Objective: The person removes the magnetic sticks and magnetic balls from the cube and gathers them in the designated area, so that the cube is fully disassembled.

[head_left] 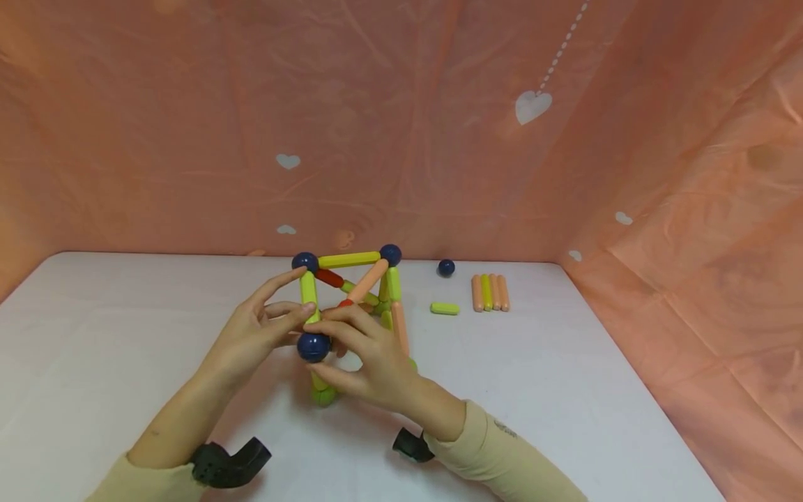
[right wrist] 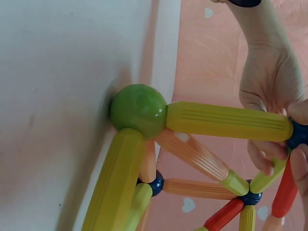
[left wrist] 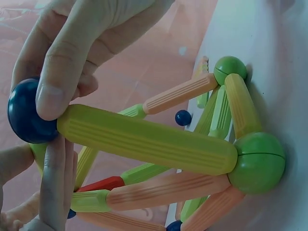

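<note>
My right hand point(head_left: 376, 355) pinches the near dark blue ball point(head_left: 313, 346) of a frame built from ridged sticks and balls. Thumb and fingers of my left hand point(head_left: 247, 341) hold a yellow-green stick point(head_left: 310, 289) just behind that ball, its index finger reaching the far-left blue ball point(head_left: 305, 262). From the gripped ball a yellow-green stick point(left wrist: 149, 139) runs down to a green ball point(left wrist: 256, 162) on the table. A yellow stick point(head_left: 349, 260) joins the far-left ball to another blue ball point(head_left: 390, 255). Hands hide part of the frame's middle.
Right of the frame lie a loose blue ball point(head_left: 446, 268), a short green stick point(head_left: 445, 308) and a row of peach and yellow sticks point(head_left: 495, 293). The white table point(head_left: 564, 404) backs onto a pink cloth point(head_left: 376, 139). Black wrist mounts point(head_left: 228, 464) sit on the forearms.
</note>
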A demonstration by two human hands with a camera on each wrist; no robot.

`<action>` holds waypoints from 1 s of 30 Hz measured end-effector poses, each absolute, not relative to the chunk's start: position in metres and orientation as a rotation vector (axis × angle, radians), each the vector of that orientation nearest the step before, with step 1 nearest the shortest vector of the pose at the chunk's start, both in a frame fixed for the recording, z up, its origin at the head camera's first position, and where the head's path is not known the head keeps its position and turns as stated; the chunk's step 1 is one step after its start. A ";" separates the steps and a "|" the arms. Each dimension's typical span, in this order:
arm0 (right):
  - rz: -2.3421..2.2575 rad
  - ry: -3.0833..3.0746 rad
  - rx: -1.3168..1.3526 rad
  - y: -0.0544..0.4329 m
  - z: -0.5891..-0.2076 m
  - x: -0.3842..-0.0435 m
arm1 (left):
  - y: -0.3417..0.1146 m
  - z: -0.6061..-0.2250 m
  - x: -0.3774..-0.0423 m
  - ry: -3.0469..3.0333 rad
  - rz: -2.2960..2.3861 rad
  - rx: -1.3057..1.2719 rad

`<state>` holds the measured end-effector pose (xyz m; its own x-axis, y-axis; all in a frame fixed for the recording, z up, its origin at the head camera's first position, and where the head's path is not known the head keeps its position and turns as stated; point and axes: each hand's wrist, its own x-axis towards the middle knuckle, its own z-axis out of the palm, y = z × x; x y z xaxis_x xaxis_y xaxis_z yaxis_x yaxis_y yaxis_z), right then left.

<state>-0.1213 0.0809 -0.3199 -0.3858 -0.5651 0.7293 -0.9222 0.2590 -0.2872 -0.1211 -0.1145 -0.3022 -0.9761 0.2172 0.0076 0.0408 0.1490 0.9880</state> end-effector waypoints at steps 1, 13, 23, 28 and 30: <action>0.951 -2.040 1.342 0.081 -0.320 -0.121 | -0.115 -0.302 -0.121 2.271 1.950 0.257; 0.861 -2.019 1.333 0.079 -0.323 -0.119 | -0.115 -0.302 -0.123 2.266 1.951 0.280; 0.895 -2.033 1.314 0.078 -0.325 -0.117 | -0.116 -0.304 -0.122 2.246 1.944 0.320; 0.853 -2.038 1.314 0.078 -0.324 -0.116 | -0.116 -0.304 -0.122 2.220 1.952 0.339; 0.830 -2.036 1.315 0.078 -0.325 -0.117 | -0.115 -0.304 -0.122 2.217 1.953 0.338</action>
